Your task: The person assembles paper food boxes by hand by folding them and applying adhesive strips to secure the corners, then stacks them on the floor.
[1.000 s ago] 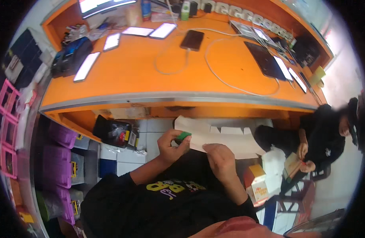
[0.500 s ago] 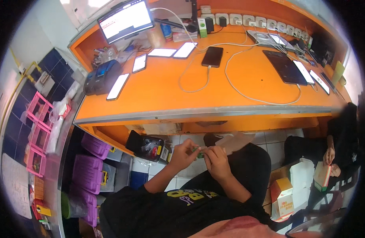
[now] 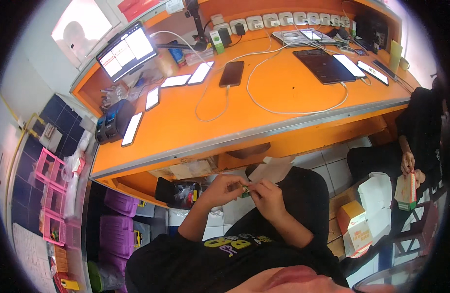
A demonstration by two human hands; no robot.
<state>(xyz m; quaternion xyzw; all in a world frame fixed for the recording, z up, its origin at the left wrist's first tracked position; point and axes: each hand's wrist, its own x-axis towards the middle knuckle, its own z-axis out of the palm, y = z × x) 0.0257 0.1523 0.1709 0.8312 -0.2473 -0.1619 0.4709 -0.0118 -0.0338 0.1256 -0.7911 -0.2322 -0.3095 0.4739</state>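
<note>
Above my lap, my left hand [image 3: 226, 190] and my right hand [image 3: 268, 199] meet with fingertips pinched together. Between them shows a small green piece [image 3: 245, 192], too small to name; both hands seem to grip it. A light brown sheet of paper or card [image 3: 271, 169] lies over my leg just beyond the fingers. To the left of my hands, under the desk's front edge, sits an open black case [image 3: 172, 191] with plastic-wrapped bits and something red inside.
Several phones lie on the orange desk [image 3: 186, 122], with a tablet [image 3: 322, 66], cables and a monitor [image 3: 127, 51]. Purple-lidded boxes [image 3: 116, 234] stand at lower left. At right, another person's hands [image 3: 409, 168] hold a small carton [image 3: 406, 193] near an open yellow-and-white box [image 3: 354, 229].
My view has turned, so the desk and its phones sit further left and tilted. The pinched hands stay together around the green piece. The monitor shows a different picture.
</note>
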